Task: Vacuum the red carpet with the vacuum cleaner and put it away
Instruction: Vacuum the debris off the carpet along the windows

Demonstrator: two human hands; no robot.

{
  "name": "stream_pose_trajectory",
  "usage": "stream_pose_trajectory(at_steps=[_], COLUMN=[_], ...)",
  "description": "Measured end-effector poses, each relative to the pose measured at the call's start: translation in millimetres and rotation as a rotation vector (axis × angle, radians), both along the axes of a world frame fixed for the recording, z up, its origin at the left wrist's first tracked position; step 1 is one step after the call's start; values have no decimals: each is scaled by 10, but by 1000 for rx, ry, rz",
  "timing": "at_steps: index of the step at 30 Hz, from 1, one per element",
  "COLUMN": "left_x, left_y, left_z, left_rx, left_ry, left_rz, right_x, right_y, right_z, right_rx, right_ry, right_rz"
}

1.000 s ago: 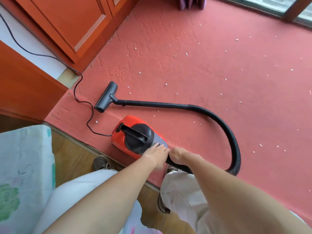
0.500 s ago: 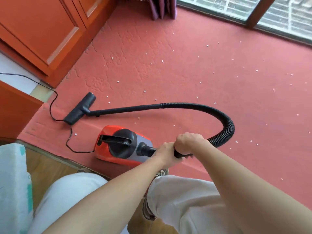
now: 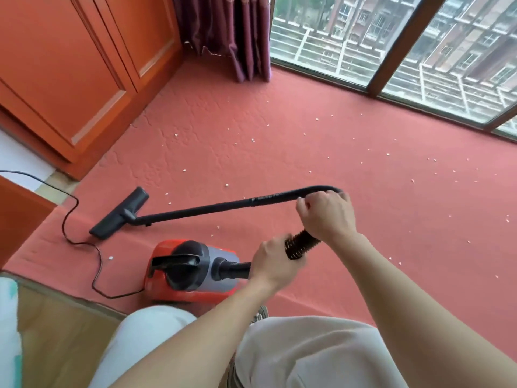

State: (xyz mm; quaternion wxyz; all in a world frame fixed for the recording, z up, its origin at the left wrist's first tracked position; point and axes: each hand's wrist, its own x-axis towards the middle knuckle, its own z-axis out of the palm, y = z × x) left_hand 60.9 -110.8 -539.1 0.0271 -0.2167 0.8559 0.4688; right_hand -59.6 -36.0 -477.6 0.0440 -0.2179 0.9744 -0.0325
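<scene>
1. Our L hand grips hose by the vac; R hand grips it further up.
2. Vac sits at red carpet edge; we should lift hose w/o kinking.

No text, brand, number or sign can be read here. The vacuum cleaner shows only plain red, grey and black surfaces, with no label legible on it. The buildings beyond the window are too small to show lettering.
</scene>
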Motion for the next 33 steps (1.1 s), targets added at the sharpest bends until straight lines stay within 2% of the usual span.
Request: stream_pose_trajectory(at_steps=[2,3,4,5,6,8,10,11,14,18,21,25,28,31,33], left_x=[49,67,90,109,126,143,76,18,-140,-323,-533,-778,-835,-876,-893], left_y=[-33,-51,-69,-79,-78,-95,-148,-181,-267,-192,-209,-325,-350,-384,-388], left_z=[16,23,27,12,-5,-23,12,34,107,210,328,489,621,607,607], left_rx=[10,28,45,56,68,124,260,387,690,892,1052,1373,1599,1739,1773], left_ry=[20,25,23,13,-6,-30,-3,33,166,28,27,131,131,107,76], left_rz=[36,49,45,15,-36,-139,-212,-230,-128,78,200,249,420,602,649], right_x=[-213,-298,-357,-386,-408,-402,-336,-270,-36,324,695,1326,1692,1902,1917], right_y=[125,179,208,208,204,122,9,-34,-104,-148,-121,56,183,237,282], right_z=[41,79,110,135,143,149,186,224,350,509,512,390,349,358,376], right_rx=[-45,-125,-297,-579,-841,-1138,-1263,-1299,-1322,-1277,-1200,-1131,-1091,-1038,-1072], right_ry=[-94,-236,-456,-748,-962,-1047,-973,-925,-836,-713,-619,-645,-712,-776,-842], right_rz=[-344,-557,-756,-913,-1023,-1143,-1087,-1035,-937,-839,-713,-577,-520,-504,-552])
